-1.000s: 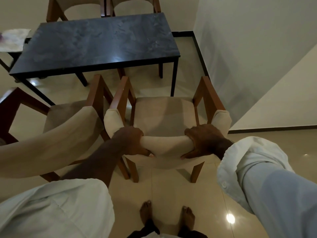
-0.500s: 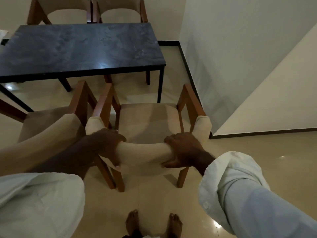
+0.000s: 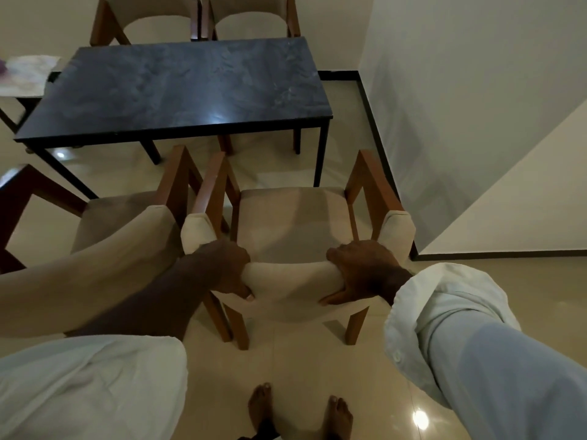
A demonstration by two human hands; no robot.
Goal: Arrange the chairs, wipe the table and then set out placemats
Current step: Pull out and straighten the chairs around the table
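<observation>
A wooden armchair (image 3: 292,223) with beige cushions stands in front of me, facing the dark marble-topped table (image 3: 178,90). My left hand (image 3: 228,268) grips the left part of its padded backrest and my right hand (image 3: 362,271) grips the right part. The chair's front edge is a short way from the table's near right leg. A second matching chair (image 3: 120,223) stands close beside it on the left, their armrests almost touching.
Two more chairs (image 3: 197,17) stand at the table's far side. A small side table with a pale cloth or paper (image 3: 25,74) sits at far left. A white wall with dark skirting (image 3: 444,122) runs close on the right. My bare feet (image 3: 298,411) stand on glossy tiles.
Both hands keep their grip on the backrest. The chair, the table and my feet sit differently in the frame from one image to the other as my head moves; whether the chair itself shifted is unclear.
</observation>
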